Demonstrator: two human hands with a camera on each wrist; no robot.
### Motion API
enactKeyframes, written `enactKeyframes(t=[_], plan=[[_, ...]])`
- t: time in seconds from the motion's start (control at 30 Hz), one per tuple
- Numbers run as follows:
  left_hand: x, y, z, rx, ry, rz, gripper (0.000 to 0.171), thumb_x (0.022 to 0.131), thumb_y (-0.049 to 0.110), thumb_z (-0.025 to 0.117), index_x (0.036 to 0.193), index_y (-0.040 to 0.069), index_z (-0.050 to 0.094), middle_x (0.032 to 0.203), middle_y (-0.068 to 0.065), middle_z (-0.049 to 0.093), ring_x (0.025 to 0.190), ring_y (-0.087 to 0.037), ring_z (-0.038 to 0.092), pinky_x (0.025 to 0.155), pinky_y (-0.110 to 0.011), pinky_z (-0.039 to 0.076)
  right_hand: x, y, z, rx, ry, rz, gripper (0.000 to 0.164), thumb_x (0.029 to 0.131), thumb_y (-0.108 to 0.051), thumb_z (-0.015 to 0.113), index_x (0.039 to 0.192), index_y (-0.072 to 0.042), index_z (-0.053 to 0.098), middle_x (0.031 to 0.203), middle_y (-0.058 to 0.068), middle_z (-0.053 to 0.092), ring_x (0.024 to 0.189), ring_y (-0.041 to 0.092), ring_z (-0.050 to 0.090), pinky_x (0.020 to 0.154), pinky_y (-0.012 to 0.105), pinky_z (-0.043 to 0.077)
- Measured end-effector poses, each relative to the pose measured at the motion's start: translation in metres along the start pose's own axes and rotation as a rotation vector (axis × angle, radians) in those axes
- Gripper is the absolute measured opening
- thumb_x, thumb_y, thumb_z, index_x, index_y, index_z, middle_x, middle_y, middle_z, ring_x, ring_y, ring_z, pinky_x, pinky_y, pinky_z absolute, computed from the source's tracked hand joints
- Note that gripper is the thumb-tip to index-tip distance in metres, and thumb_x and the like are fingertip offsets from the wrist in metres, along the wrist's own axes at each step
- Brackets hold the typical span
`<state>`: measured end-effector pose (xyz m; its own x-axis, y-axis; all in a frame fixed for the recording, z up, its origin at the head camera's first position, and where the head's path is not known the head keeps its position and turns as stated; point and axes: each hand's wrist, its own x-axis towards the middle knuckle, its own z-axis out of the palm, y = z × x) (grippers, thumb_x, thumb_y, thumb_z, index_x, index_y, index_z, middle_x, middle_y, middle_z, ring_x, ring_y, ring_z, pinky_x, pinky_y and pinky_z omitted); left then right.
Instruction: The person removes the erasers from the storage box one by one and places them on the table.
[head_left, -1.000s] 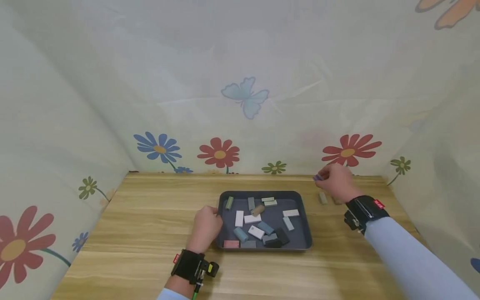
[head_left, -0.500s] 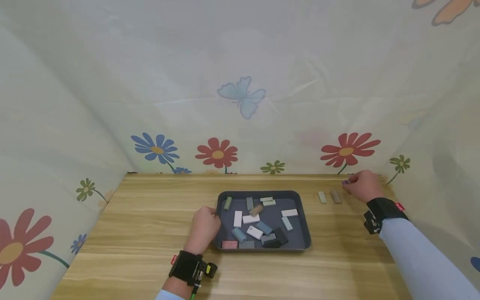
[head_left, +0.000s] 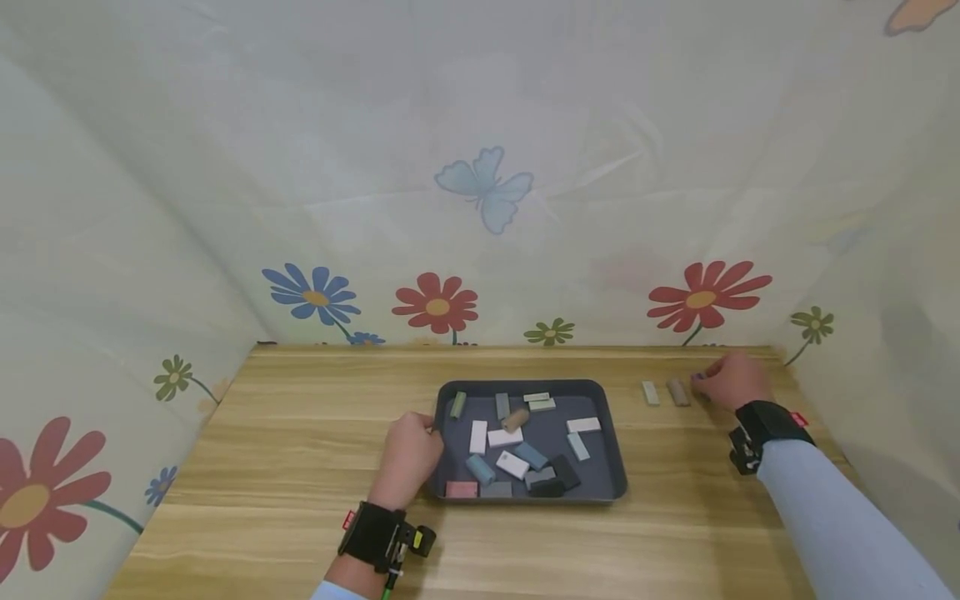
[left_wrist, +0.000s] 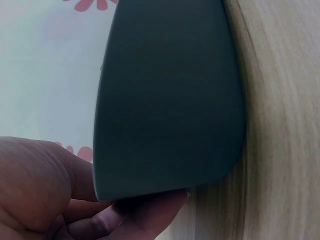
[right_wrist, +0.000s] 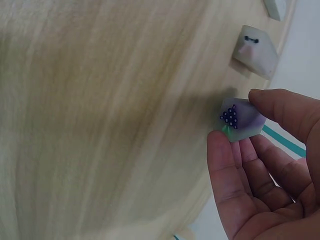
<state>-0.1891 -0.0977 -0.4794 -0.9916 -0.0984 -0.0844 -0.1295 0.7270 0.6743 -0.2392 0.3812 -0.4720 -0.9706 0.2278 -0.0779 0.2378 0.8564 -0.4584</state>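
Note:
My left hand (head_left: 408, 458) grips the left rim of a dark grey tray (head_left: 618, 467), which holds several small blocks. In the left wrist view the tray's outer wall (left_wrist: 170, 100) fills the middle, with fingers (left_wrist: 150, 215) around its edge. At the back right, my right hand (head_left: 733, 382) pinches a small purple-and-white block with a grape picture (right_wrist: 242, 120) between thumb and fingers, close to the table. To its left lie a brown block (head_left: 678, 392), which shows a little face in the right wrist view, and a pale block (head_left: 650, 393).
In the tray lie a pink block (head_left: 461, 489), a blue block (head_left: 481, 469), a black block (head_left: 564, 472), a white block (head_left: 478, 437) and others. The wooden table (head_left: 315, 417) meets a flower-printed cloth wall (head_left: 480, 275) at the back.
My right hand has moved right past the brown block with the grape block, then lowered toward the table. The left hand keeps its place on the tray.

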Motion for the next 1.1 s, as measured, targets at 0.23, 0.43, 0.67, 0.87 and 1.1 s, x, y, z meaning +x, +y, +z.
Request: enactKeyframes(t=[0.23,0.43,0.67,0.87,1.1], plan=[[-0.003,0.003,0.000,0.005,0.002,0.018,0.030,0.081,0.006,0.056,0.107,-0.004,0.067,0.108,-0.019,0.067,0.071,-0.017,0.063,0.051,-0.026,0.049,-0.006,0.001,-0.002,-0.001,0.021,0.025,0.034,0.080,-0.028,0.069,0.087,0.006,0.070,0.065,0.007,0.061,0.066,0.024,0.048,0.051,0.029,0.034],[-0.006,0.005,0.000,-0.013,0.007,0.019,0.031,0.080,0.006,0.056,0.107,-0.004,0.068,0.107,-0.020,0.067,0.070,-0.017,0.063,0.050,-0.025,0.049,-0.009,-0.001,-0.004,-0.009,0.030,0.041,0.036,0.081,-0.029,0.069,0.090,0.006,0.069,0.069,0.011,0.063,0.067,0.025,0.049,0.052,0.029,0.034],[-0.005,0.004,0.000,-0.029,-0.029,-0.016,0.033,0.082,0.007,0.055,0.112,-0.004,0.065,0.114,-0.019,0.065,0.076,-0.018,0.063,0.054,-0.027,0.051,-0.016,-0.014,-0.013,-0.070,0.059,-0.030,0.038,0.080,-0.029,0.065,0.093,0.008,0.066,0.080,0.019,0.065,0.072,0.031,0.054,0.055,0.034,0.039],[-0.005,0.004,-0.002,-0.028,-0.004,-0.005,0.033,0.080,0.005,0.054,0.110,-0.005,0.065,0.113,-0.021,0.065,0.079,-0.020,0.063,0.056,-0.028,0.052,-0.030,-0.068,-0.028,-0.065,0.018,-0.134,0.049,0.081,-0.024,0.067,0.121,0.003,0.056,0.112,0.026,0.058,0.092,0.037,0.055,0.070,0.046,0.048],[-0.004,0.003,-0.002,-0.021,-0.001,0.005,0.033,0.080,0.005,0.054,0.109,-0.005,0.066,0.111,-0.018,0.066,0.076,-0.019,0.062,0.056,-0.028,0.051,-0.052,-0.135,-0.010,-0.117,-0.109,-0.443,0.058,0.074,-0.020,0.076,0.127,-0.011,0.056,0.130,0.016,0.053,0.112,0.038,0.053,0.087,0.053,0.047]])
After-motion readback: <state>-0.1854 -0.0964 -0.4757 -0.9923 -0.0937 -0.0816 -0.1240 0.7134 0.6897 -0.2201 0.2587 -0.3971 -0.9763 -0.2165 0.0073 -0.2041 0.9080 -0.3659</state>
